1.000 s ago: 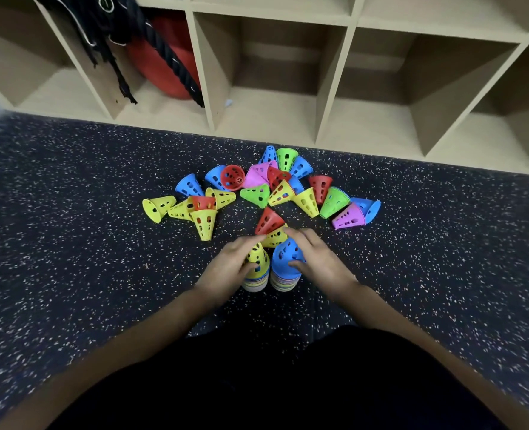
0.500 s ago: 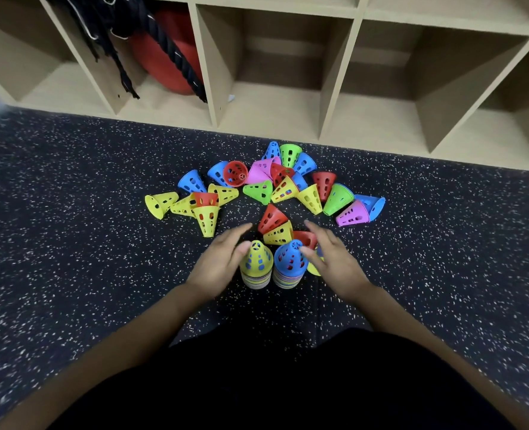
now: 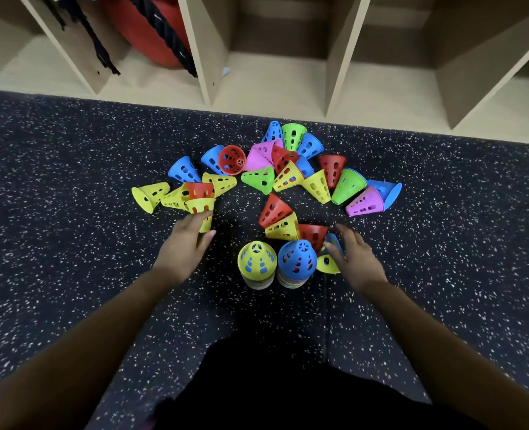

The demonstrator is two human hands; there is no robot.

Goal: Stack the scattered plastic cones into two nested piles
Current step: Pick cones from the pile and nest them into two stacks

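A wooden cubby shelf (image 3: pixel 213 72) lines the far edge of a dark speckled floor (image 3: pixel 71 243). One compartment toward its left holds a red ball (image 3: pixel 145 41), with a dark rope (image 3: pixel 167 29) hanging across it. On the floor in front, perforated plastic cones (image 3: pixel 288 178) in yellow, blue, red, green and pink lie scattered in a loose arc, most on their sides. Nearer the person, two nested piles stand upright side by side, narrow ends up: a yellow-topped pile (image 3: pixel 257 262) and a blue-topped pile (image 3: pixel 297 260). The left hand (image 3: pixel 182 249) reaches to the left cluster, its grip spread and its fingertips touching a yellow cone (image 3: pixel 202 209). The right hand (image 3: pixel 354 262) hovers just right of the blue-topped pile, its grip spread and holding nothing, fingers over a second yellow cone (image 3: pixel 326 264) and near a red cone (image 3: pixel 312 235)
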